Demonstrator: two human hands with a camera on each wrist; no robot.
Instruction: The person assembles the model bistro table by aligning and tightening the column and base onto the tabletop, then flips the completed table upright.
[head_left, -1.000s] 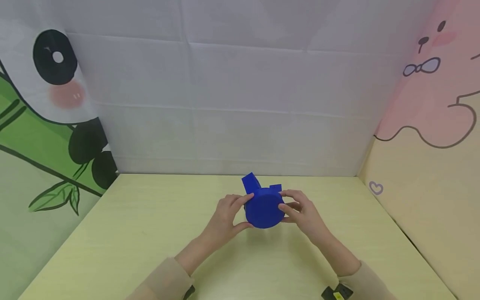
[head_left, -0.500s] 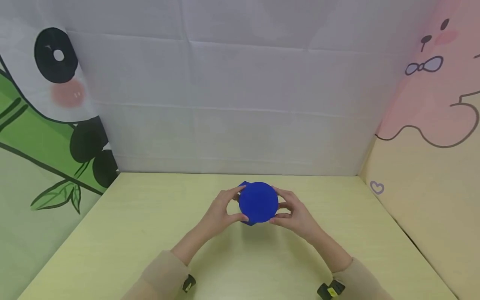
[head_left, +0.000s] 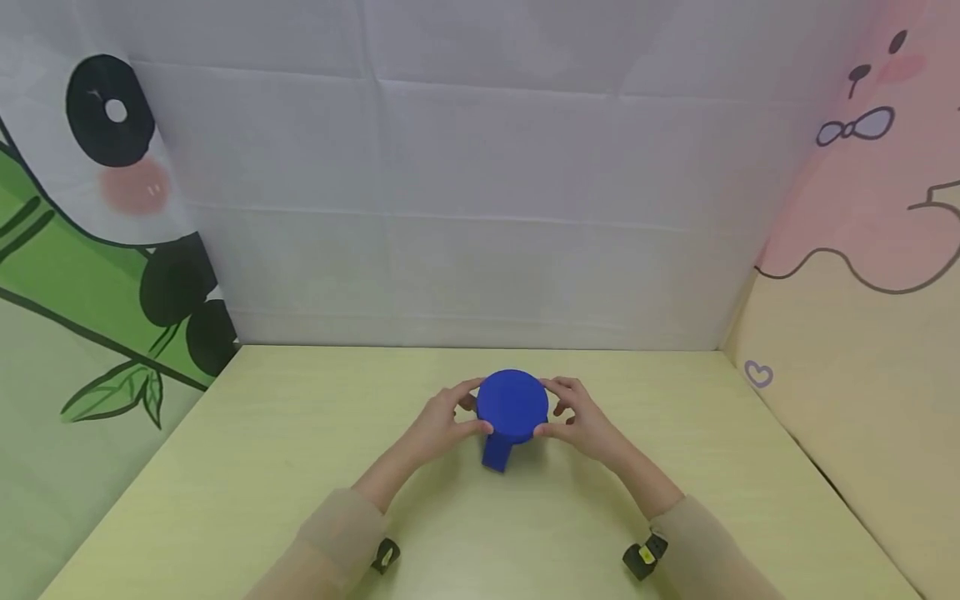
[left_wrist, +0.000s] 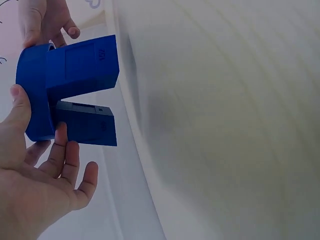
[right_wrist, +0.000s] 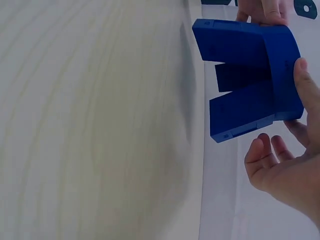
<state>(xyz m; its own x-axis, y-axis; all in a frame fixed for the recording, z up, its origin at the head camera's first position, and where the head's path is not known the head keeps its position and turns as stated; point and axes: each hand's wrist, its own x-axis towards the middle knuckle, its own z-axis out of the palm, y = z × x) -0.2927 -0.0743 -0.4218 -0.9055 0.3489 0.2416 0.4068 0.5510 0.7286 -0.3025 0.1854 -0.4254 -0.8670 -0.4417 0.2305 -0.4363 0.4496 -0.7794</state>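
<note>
A small blue three-legged stool (head_left: 513,405) is held up over the table, round seat upward. Its blocky legs (right_wrist: 234,42) point down toward the tabletop, and one leg (head_left: 497,454) shows below the seat in the head view. My left hand (head_left: 438,427) grips the seat rim from the left, thumb at the near edge. From the right, my right hand (head_left: 588,423) pinches the rim the same way. In the left wrist view, raised digits mark the side of a leg (left_wrist: 82,62). The other fingers of my right hand curl loosely below the rim.
The pale yellow table (head_left: 262,467) spreads out beneath both hands. A white cloth wall (head_left: 480,183) rises at its far edge. Side panels carry a panda drawing (head_left: 112,117) on the left and a pink animal (head_left: 862,200) on the right.
The stool has turned over: its legs were partly up behind the round seat and now point down. Both hands have shifted slightly left with it, still holding the rim.
</note>
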